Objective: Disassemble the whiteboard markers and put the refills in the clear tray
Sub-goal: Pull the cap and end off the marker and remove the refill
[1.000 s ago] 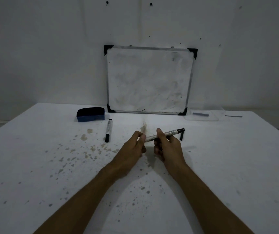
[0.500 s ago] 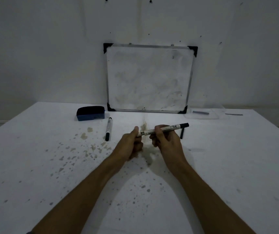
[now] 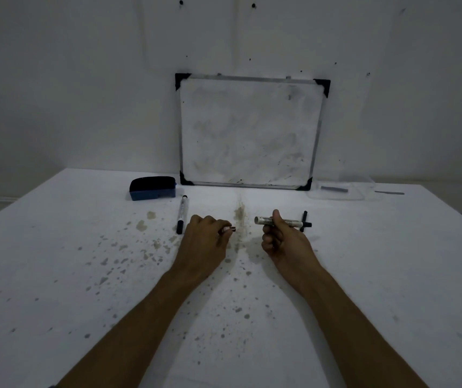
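My right hand point(image 3: 280, 239) grips a white marker barrel point(image 3: 265, 220) that lies level above the table, its left end open and its black end pointing right. My left hand point(image 3: 204, 239) is closed on a small piece pulled off that barrel, a pale part with a dark tip point(image 3: 229, 229) showing between the fingers. The two hands are apart. A second whole marker point(image 3: 182, 214) lies on the table to the left. The clear tray point(image 3: 336, 190) sits at the back right with one dark refill point(image 3: 333, 189) in it.
A small black stick-like part point(image 3: 305, 218) lies behind the held barrel. A blue eraser point(image 3: 153, 188) rests at the back left. A smudged whiteboard point(image 3: 249, 133) leans on the wall. The white table point(image 3: 84, 275) is speckled with stains.
The hands have pulled apart: the left one drew the tip piece out of the barrel and moved left, while the right one carried the barrel to the right.
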Motion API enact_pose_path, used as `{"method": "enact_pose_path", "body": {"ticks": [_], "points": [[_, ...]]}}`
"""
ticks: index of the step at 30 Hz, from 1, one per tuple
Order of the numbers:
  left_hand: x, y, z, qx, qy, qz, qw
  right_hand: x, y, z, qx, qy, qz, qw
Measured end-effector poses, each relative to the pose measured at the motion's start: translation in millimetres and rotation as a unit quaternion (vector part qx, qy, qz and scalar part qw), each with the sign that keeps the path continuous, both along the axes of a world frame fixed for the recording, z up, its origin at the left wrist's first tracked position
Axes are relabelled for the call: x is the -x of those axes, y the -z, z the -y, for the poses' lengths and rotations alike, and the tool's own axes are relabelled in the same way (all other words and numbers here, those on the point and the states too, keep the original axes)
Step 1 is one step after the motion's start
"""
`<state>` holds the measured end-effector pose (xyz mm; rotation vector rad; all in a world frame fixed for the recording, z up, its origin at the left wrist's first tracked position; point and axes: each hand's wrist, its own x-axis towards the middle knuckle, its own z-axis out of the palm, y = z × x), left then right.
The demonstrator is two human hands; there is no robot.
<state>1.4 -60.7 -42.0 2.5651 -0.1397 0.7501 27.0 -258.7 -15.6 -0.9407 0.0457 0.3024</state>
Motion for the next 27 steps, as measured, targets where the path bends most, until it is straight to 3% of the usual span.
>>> {"method": "enact_pose_path", "body": {"ticks": [9,11,13,14,15,16,18,19,20,22,25,27], "points": [[-1.3,1.1,-3.7,0.024,-0.005,-0.013,1.000,-1.3,0.9,-1.0,0.012,0.000,-0.006,1.000],[3.7,-2.9,2.1,0.072,0.026,0.011,0.997,-1.2,0.5,-1.2,0.012,0.003,-0.008,1.000],[8.4,-9.5,13.5,0.190,0.058,-0.001,0.980,-0.1,0.3,-1.5,0.021,0.010,0.001,1.000],[10.1,-13.5,21.3,0.279,0.072,-0.041,0.957,1.4,0.0,-1.6,0.030,0.016,0.009,0.999],[10.6,-18.4,28.9,0.395,0.092,-0.101,0.909,3.5,-0.8,-2.0,0.042,0.024,0.019,0.999],[10.6,-23.0,35.7,0.525,0.118,-0.165,0.827,5.7,-1.8,-2.6,0.063,0.038,0.036,0.997],[14.8,-27.5,43.6,0.721,0.169,-0.261,0.619,10.6,-4.5,-4.1,0.143,0.083,0.089,0.982],[17.6,-27.8,43.6,0.769,0.190,-0.291,0.537,13.4,-6.3,-5.1,0.187,0.105,0.120,0.969],[19.6,-27.6,42.3,0.791,0.209,-0.310,0.484,16.0,-8.2,-5.9,0.225,0.125,0.152,0.954],[20.0,-26.7,37.2,0.804,0.230,-0.323,0.443,22.1,-13.0,-8.9,0.272,0.155,0.214,0.925],[16.6,-25.5,34.4,0.809,0.228,-0.331,0.428,38.4,-19.2,-16.0,0.262,0.209,0.334,0.881],[16.4,-24.3,34.5,0.812,0.241,-0.339,0.410,47.6,-9.7,-22.6,0.341,0.157,0.418,0.827]]}}
